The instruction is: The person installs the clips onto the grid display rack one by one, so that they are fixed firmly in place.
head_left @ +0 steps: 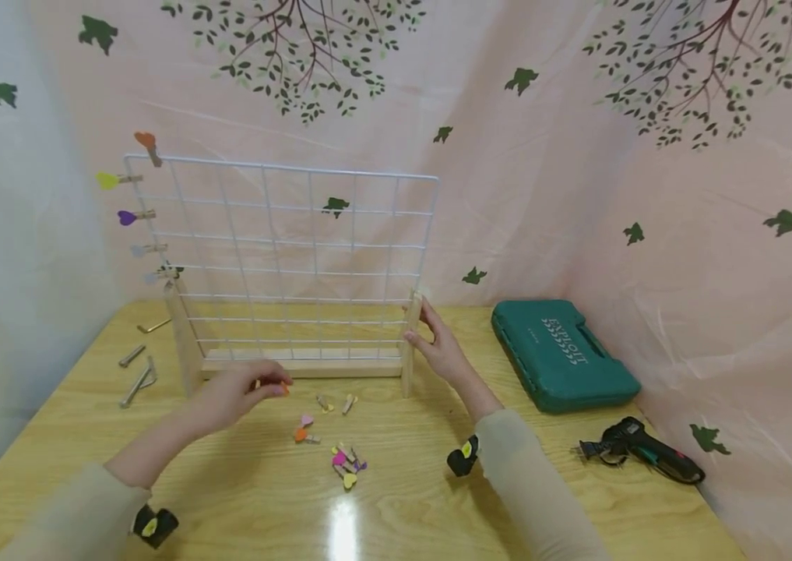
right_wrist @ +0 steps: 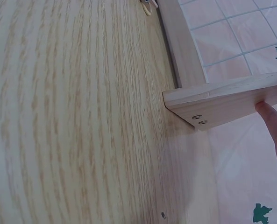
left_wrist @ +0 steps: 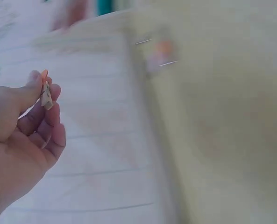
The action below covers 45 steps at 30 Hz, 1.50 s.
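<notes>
My left hand (head_left: 230, 399) pinches a small wooden clothespin (left_wrist: 46, 99) with an orange heart between thumb and fingers, in front of the rack's lower bar. The rack is a white wire grid (head_left: 311, 169) standing upright in a wooden frame. My right hand (head_left: 446, 354) holds the frame's right wooden post (head_left: 407, 375); in the right wrist view its fingers touch the post's outer face (right_wrist: 231, 109). Along the grid's left edge sit several clipped heart clothespins, among them a purple one (head_left: 128, 218) and a yellow one (head_left: 108, 181). An orange one (head_left: 146, 141) stands on the top wire.
Loose heart clothespins (head_left: 348, 466) lie in a group on the table, with an orange one (head_left: 301, 435) nearby. Bolts (head_left: 132, 356) and a hex key (head_left: 155, 326) lie at left. A green tool case (head_left: 564, 358) and a black glue gun (head_left: 648, 452) lie at right.
</notes>
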### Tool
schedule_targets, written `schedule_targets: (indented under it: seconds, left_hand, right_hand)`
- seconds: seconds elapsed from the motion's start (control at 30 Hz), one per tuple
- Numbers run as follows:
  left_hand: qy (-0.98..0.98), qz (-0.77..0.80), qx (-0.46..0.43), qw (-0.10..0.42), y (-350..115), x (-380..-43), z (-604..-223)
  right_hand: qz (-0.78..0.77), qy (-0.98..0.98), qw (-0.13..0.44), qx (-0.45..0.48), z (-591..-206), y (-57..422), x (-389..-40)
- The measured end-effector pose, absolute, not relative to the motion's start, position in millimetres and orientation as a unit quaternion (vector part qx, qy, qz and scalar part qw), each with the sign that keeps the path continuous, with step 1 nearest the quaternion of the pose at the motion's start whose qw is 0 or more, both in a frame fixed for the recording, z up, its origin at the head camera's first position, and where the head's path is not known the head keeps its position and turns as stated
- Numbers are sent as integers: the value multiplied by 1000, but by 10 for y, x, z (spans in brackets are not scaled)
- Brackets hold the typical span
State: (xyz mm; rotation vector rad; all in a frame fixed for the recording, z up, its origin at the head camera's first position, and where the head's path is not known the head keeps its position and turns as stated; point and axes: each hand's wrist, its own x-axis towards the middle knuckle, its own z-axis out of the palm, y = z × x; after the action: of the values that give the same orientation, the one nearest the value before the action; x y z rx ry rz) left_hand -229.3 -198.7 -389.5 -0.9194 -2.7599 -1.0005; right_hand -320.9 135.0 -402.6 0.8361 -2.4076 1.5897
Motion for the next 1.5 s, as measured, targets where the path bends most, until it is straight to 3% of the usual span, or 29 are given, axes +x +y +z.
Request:
schedule_targets:
  seconds: [0.43, 0.63, 0.73, 1.07, 1.5]
  left_hand:
    - [-846, -360, -222, 326, -2337, -2431, -2276]
    - [-805, -400, -191, 395, -2454, -2604, -1746]
    - [-815, -391, -164, 394, -2481, -2683, -1598]
    - [-852, -401, -110, 319, -2507, -2828, -1458]
    - [-843, -431, -80, 313, -2564, -2930, -1513]
  right_hand:
    - [533, -795, 71, 280, -4002, 1332, -3187]
    - [555, -780, 60, 283, -4020, 1358, -3223]
    - [559, -778, 60, 282, -4085, 1383, -3283]
    - [532, -791, 84, 290, -4272, 1435, -3418]
    - [533, -791, 75, 290, -4043, 1373, -3210]
